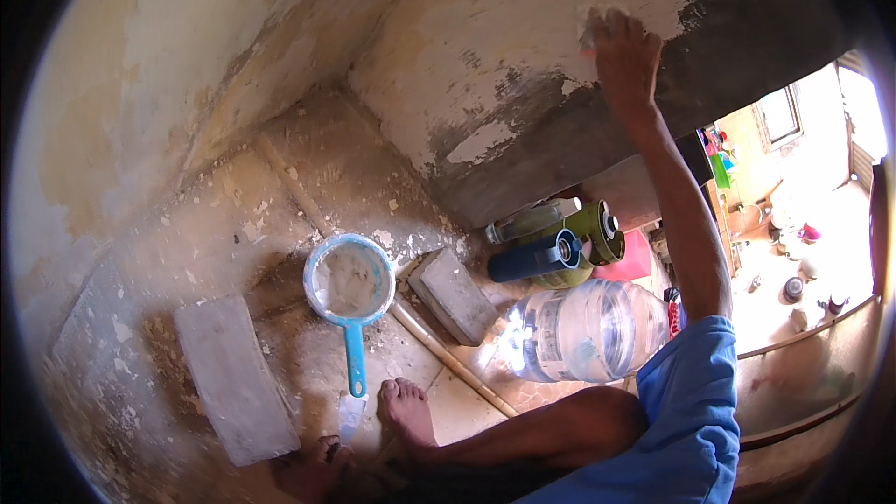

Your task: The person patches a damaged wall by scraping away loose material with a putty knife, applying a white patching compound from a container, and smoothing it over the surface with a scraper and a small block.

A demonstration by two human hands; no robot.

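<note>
wall (523,65): it is seen partly covered with a pale coat; dark grey surface is shown at the right side.
floor (219,243): it is spotted with pale flakes.
large clear bottle (593,331): it is placed beside the bent leg (551,425).
long grey block (233,378): it is laid at the left of the floor.
blue dipper (350,319): whitish paste is contained in it; its handle is pointed toward the bare foot (408,411).
short grey block (453,294): it is set between the dipper and the blue bottle (527,259).
right hand (627,51): it is raised to the wall, and a thin tool (587,33) is gripped.
thin tool: it is held at the pale coat, mostly hidden by fingers.
left hand: its grip cannot be told.
</note>
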